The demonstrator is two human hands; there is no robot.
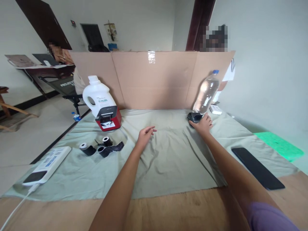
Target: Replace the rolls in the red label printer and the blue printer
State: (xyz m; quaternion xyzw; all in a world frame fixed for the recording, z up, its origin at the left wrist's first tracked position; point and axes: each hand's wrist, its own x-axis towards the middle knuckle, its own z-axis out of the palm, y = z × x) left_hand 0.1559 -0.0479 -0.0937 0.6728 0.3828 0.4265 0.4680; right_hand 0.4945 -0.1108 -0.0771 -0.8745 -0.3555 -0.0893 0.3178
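My right hand (204,123) reaches far out to the right side of the cloth and grips a small black boxy device (194,117); its exact kind is hard to make out. The thumb is at its near left side, the other fingers at its right. Just behind it a large clear bottle (207,93) with a blue cap leans against the cardboard. My left hand (145,134) is over the middle of the cloth, fingers loosely stretched to the right, holding nothing. To its left lie several black rolls (90,150), one trailing a loose strip (116,147).
A red and black label printer (115,118) stands before a white jug (96,96). A white power bank (49,165) with a cable lies left, a black phone (258,168) right. A cardboard screen (154,81) closes off the back of the cloth-covered table (173,166). Two people are beyond.
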